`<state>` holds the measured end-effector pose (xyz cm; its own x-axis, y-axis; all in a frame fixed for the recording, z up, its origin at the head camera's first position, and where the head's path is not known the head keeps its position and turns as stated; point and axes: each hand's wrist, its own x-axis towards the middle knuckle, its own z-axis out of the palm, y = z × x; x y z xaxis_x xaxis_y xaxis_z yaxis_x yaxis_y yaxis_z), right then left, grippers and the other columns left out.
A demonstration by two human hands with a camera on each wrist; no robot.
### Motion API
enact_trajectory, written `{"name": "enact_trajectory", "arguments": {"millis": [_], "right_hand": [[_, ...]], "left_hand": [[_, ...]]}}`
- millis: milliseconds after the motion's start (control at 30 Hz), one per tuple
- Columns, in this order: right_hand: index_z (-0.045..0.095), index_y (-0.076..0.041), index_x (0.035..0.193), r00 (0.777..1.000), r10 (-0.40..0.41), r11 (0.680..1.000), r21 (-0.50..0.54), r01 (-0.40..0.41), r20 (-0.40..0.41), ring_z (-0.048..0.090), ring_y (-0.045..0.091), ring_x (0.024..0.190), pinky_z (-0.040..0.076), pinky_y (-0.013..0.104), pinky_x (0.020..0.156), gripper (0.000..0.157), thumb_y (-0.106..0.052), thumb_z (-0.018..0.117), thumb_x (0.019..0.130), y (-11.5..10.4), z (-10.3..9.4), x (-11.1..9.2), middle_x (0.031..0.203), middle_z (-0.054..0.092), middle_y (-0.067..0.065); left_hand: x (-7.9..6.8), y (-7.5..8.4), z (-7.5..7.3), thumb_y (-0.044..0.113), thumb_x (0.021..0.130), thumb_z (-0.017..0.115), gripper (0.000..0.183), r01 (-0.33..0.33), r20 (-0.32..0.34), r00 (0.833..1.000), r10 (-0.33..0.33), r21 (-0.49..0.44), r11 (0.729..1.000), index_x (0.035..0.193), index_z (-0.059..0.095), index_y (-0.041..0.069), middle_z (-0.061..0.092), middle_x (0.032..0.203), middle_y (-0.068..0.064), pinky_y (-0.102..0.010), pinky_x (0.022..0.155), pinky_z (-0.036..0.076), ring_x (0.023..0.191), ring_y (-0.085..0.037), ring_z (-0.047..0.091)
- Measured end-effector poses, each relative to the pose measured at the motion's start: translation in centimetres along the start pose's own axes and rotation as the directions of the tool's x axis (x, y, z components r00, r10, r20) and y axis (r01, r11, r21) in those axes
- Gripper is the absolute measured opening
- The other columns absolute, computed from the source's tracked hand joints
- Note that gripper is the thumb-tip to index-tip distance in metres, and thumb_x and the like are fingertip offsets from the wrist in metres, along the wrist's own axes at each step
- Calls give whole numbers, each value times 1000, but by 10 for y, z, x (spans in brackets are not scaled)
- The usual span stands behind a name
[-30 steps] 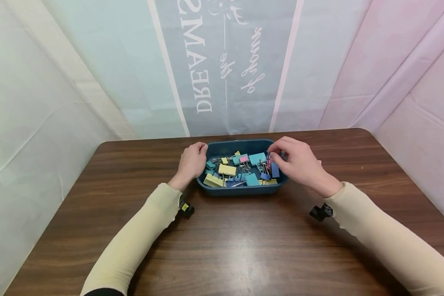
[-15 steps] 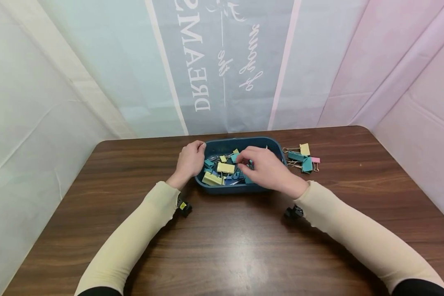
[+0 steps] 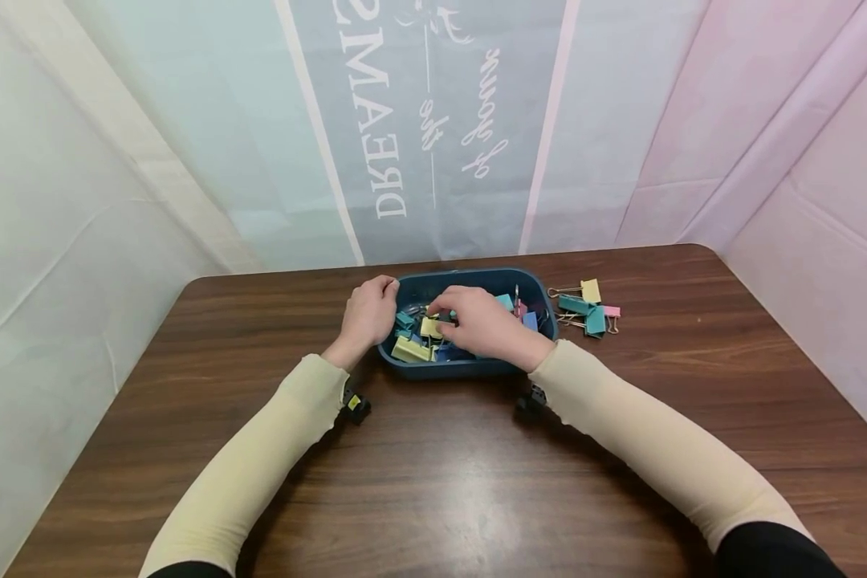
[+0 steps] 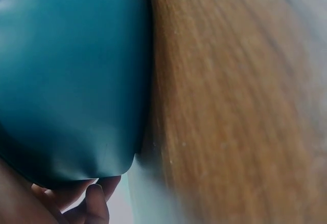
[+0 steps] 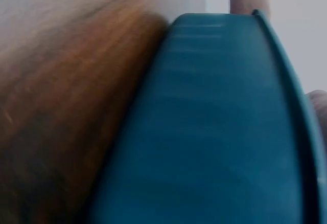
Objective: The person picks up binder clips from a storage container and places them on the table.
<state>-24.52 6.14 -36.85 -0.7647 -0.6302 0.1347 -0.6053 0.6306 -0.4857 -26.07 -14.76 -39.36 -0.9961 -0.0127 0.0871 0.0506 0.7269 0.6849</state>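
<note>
A dark blue plastic bin [image 3: 470, 368] stands near the table's back edge, with several binder clips in yellow, teal, blue and pink inside. My left hand [image 3: 367, 315] grips its left rim; the left wrist view shows curled fingers [image 4: 95, 199] at the bin's edge. Over the bin's middle is my right hand [image 3: 480, 325], its thumb and forefinger spread apart beside a yellow binder clip [image 3: 431, 327]. Another yellow binder clip [image 3: 410, 350] lies at the front left inside the bin. The right hand hides many clips below it, and the right wrist view shows mostly the bin's outer wall [image 5: 214, 121].
To the right of the bin, several binder clips lie on the wooden table [image 3: 433, 474], among them a yellow clip [image 3: 590, 291], a teal clip [image 3: 595, 320] and a pink clip [image 3: 612, 311]. A printed fabric backdrop [image 3: 441, 233] hangs behind the table.
My right hand has moved left from the bin's right end to its middle, uncovering the clips on the table at right. The left hand stays on the rim.
</note>
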Motion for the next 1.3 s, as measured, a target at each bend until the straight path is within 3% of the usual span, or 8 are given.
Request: {"name": "enact_trajectory", "arguments": {"millis": [267,567,767,1000,1100,1300], "right_hand": [[68,-9,126,998,40,997,-66,-36,54,60,22,109,48,42,98,33,-17,68,94,3,10,4,124,65,8],[70,-12,123,991,111,991,-76,-106,73,61,17,83,54,37,84,29,-19,67,95,1,13,6,115,70,5],[73,-9,115,995,89,995,-46,-87,50,64,15,89,54,36,83,23,-15,68,93,1,13,4,105,70,3],[73,-8,117,999,31,997,-77,-28,34,58,16,83,51,32,75,26,-17,72,92,1,13,5,97,63,3],[72,-10,115,999,27,999,-43,-26,38,60,15,87,52,34,79,25,-18,73,92,2,13,4,99,65,2],[69,-14,110,998,46,991,120,-51,43,63,15,92,53,37,83,21,-16,76,90,9,13,1,99,68,-2]], "left_hand": [[-1,2,-1,30,109,40,38,2,3,1000,-2,-3,1000,131,60,7,65,110,-10,-45,86,50,94,-26,60],[-2,2,-1,29,109,40,38,9,4,1000,-9,-2,1000,132,60,6,65,110,-11,-45,87,50,95,-27,60],[0,0,1,29,109,40,38,-7,-12,1000,7,7,1000,130,61,6,65,107,-9,-46,87,48,96,-26,60],[0,-2,0,28,109,40,37,-14,-17,1000,14,8,1000,129,62,6,63,97,-8,-45,83,47,89,-26,59],[0,-1,0,28,109,40,37,-10,-18,1000,10,7,1000,129,61,6,63,97,-8,-45,83,47,89,-26,59],[0,0,2,29,109,39,37,-4,-9,1000,4,8,1000,130,61,7,63,98,-9,-44,83,47,89,-26,59]]}}
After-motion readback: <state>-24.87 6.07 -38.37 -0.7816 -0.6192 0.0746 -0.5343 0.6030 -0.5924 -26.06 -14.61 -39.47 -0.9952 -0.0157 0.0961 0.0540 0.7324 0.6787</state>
